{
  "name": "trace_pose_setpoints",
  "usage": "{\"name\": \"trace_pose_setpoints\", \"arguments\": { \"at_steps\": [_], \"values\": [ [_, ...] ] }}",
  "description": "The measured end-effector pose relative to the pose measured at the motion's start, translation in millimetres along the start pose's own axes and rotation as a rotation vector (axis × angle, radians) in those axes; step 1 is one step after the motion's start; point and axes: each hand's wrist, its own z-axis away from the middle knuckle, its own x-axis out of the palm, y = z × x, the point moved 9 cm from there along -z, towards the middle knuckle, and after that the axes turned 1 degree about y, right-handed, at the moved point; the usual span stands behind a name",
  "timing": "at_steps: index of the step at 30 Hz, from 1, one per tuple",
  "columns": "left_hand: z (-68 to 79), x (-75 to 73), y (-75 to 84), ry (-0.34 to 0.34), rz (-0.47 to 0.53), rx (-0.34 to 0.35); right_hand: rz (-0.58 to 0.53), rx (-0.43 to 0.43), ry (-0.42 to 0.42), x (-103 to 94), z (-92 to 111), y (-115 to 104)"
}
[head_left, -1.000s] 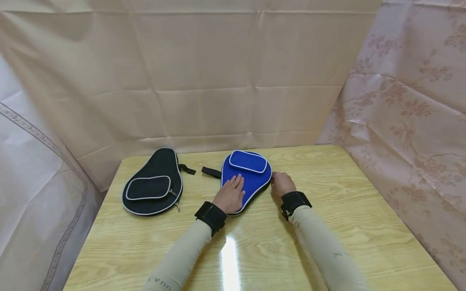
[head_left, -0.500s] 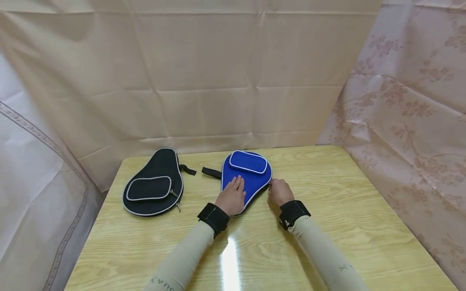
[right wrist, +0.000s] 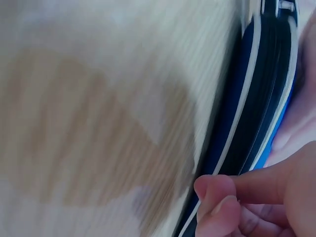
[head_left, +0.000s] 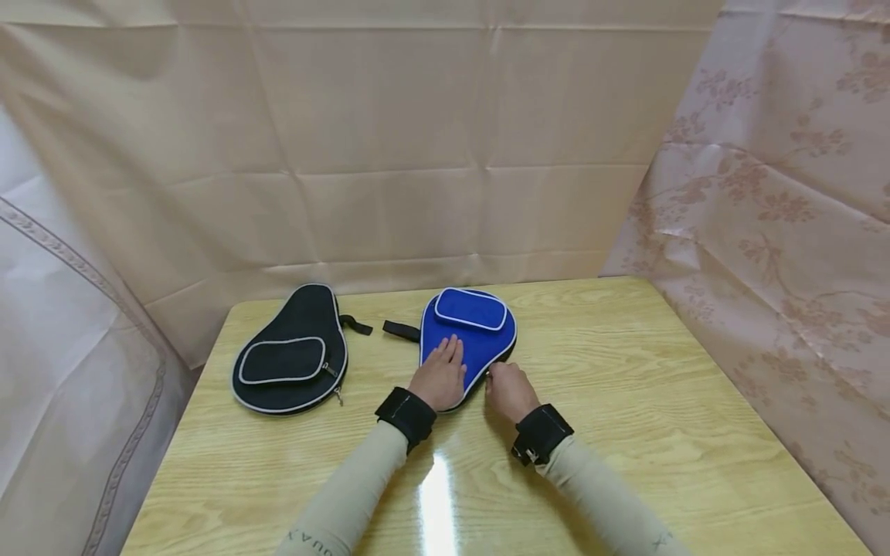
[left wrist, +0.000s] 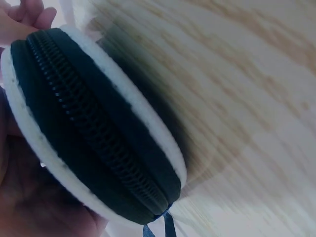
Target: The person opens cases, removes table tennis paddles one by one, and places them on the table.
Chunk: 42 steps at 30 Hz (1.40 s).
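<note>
A blue table tennis bat case [head_left: 490, 344] with white piping and a front pocket lies on the table, narrow end toward me. My left hand [head_left: 438, 377] rests on its narrow part with fingers straight. At the case's right side, my right hand [head_left: 511, 392] has thumb and curled fingers pinched together on the zip; the pull itself is hidden by the fingers. The right wrist view shows the black zip band [right wrist: 261, 94] running up from those fingertips. In the left wrist view the zip [left wrist: 94, 118] looks closed at the narrow end.
A black bat case [head_left: 285, 359] with white piping lies to the left, its strap [head_left: 357, 323] pointing right. The blue case's black strap [head_left: 401, 331] sticks out leftward. Cloth [head_left: 389, 154] hangs behind the wooden table [head_left: 626, 401].
My right hand has moved along the case's right edge, toward me and to the left, with its fingers on the zip. The left hand has stayed on the blue case.
</note>
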Motion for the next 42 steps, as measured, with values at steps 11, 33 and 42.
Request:
{"name": "trace_pose_setpoints", "arguments": {
  "at_steps": [11,33,42],
  "values": [
    [-0.4,1.1,-1.4,-0.002,0.035,-0.005,-0.013,0.022,0.015,1.2,6,-2],
    [12.9,-1.7,-1.2,-0.048,-0.027,0.019,-0.086,-0.230,-0.015,7.6,13,-3],
    [20.1,-3.7,15.8,-0.002,0.013,0.112,-0.153,-0.537,-0.181,3.3,26,5]
  ]
}}
